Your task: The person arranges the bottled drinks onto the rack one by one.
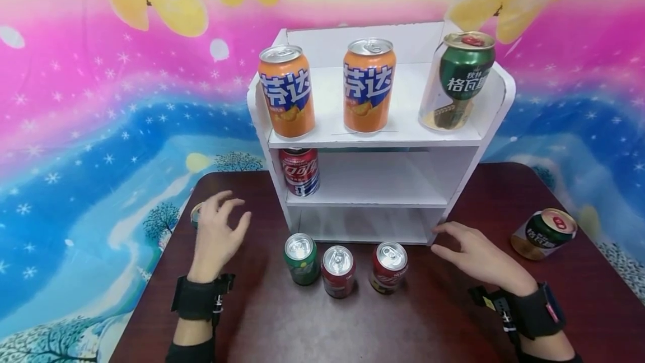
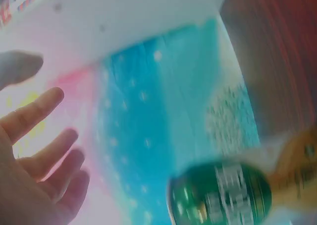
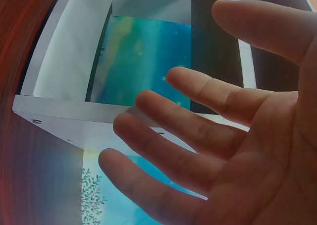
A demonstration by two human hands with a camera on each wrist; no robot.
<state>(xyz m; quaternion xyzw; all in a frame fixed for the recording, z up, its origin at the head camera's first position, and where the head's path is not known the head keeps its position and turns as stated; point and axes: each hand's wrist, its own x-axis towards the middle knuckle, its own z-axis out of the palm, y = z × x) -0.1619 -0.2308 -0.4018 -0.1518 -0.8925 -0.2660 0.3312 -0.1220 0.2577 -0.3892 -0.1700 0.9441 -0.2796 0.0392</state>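
A green-and-gold can [image 2: 220, 193] is on the worktop [image 1: 302, 329], partly hidden behind the left grip [image 1: 216, 234], which is released; the right grip [image 1: 478, 254], likewise released, is by the lower right of the white shelf [image 1: 378, 175], contact unclear; three cans [image 1: 339, 277] stand before the shelf.

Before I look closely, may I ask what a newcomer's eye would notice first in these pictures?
Probably the two bright orange cans on the top level of the white shelf, with a green can to their right. The pink and blue backdrop behind also draws attention. Lower down, three cans stand on the dark table before the shelf, between the left hand and right hand.
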